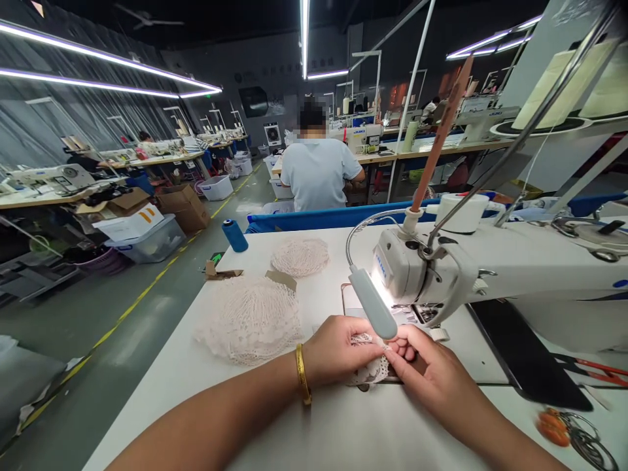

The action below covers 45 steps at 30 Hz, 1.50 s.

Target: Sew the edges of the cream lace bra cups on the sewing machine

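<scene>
My left hand (341, 350) is closed on a piece of cream lace trim (371, 371), its thumb and fingers pinching the edge. From the other side my right hand (426, 363) pinches the same lace between thumb and curled fingers. Both hands are close together at the front of a white sewing machine (400, 261), just below its grey lamp (373, 304). The lamp hides part of the fingertips and the needle area. To the left on the white table lie a large pile of lace (255, 320) and a smaller lace pile (300, 256) behind it.
A blue thread cone (235, 235) stands at the table's far left corner. Right of my hands lie a black phone-like slab (527, 356), red-handled tool (601, 370) and keys with an orange charm (553, 426). A person (318, 167) sits ahead, back turned.
</scene>
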{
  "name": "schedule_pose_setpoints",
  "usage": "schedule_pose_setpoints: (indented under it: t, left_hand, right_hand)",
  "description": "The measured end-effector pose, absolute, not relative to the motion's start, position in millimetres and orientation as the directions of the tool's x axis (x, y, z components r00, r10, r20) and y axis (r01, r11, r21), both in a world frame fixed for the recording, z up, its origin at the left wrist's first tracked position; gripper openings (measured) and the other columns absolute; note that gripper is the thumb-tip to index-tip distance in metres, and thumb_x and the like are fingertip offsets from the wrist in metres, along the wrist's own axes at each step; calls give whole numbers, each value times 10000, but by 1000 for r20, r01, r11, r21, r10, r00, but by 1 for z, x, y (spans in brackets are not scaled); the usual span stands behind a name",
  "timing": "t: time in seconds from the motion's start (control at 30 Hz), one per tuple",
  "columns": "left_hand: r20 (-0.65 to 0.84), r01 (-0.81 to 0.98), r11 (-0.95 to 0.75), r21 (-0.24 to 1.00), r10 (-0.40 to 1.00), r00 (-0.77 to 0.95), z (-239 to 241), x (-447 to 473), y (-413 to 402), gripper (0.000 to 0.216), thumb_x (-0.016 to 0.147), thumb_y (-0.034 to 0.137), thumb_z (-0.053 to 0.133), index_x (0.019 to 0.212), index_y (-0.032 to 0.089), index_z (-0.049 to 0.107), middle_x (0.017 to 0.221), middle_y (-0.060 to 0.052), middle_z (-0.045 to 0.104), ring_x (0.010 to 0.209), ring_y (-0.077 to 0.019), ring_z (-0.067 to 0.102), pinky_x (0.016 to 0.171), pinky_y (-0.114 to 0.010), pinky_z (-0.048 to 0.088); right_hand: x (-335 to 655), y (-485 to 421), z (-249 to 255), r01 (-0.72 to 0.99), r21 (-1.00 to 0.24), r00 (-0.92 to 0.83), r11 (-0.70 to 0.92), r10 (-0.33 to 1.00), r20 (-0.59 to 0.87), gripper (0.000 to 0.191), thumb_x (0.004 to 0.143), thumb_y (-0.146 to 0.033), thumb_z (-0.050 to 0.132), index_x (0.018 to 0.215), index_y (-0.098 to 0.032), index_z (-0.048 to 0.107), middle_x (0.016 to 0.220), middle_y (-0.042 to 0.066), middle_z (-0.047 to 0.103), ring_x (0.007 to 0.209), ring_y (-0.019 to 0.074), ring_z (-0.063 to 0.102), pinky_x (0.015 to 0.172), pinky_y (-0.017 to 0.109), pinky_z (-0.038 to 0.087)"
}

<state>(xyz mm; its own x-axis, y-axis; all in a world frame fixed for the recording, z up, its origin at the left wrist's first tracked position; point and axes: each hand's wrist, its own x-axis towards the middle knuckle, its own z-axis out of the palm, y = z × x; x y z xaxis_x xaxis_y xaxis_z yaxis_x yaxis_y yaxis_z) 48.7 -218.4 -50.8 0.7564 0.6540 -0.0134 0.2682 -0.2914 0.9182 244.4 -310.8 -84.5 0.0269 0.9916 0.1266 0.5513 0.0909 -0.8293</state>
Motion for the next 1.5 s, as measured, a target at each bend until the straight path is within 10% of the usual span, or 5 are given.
schedule_pose_setpoints:
  t: [0.43,0.77,1.07,1.27,1.5]
  left_hand:
    - [67,219,-372,902,622,780,-50,52,-226,224,918,255,602,1071,201,757,1008,-3,755,942,-181,676,873,-269,517]
    - [60,200,-328,923,638,768,-49,54,-224,130,904,245,598,813,178,663,893,4,701,856,-154,636,784,-249,493]
    - [128,638,-598,484,770,625,-66,66,-226,57,842,256,627,845,199,633,957,-54,644,949,-255,552,871,-408,433]
    - [434,527,-819,227,569,698,-73,61,-229,69,942,236,594,962,206,654,1005,-79,657,987,-278,524,887,-438,373]
    - [376,402,-903,151,429,821,-72,52,-228,224,993,162,532,776,174,588,801,-14,652,776,-174,553,836,-370,372]
  right_hand:
    - [245,-308,-88,617,-754,-48,224,967,248,319,1070,-427,455,835,-264,599,726,-6,625,655,191,588,616,307,482]
    - [247,-306,-83,643,-721,-65,259,956,285,288,1059,-400,467,843,-280,615,719,-18,657,638,184,625,571,296,500]
    - [243,-294,-102,851,-503,2,148,958,286,285,1001,-304,480,730,-264,399,676,-6,580,668,212,585,590,313,436]
    - [245,-293,-109,860,-486,-2,159,952,307,182,1009,-295,485,831,-266,511,701,-5,593,652,210,577,580,314,418]
    - [253,-301,-104,854,-373,-224,362,904,365,256,1046,-216,424,911,-264,636,823,30,641,747,215,611,606,308,443]
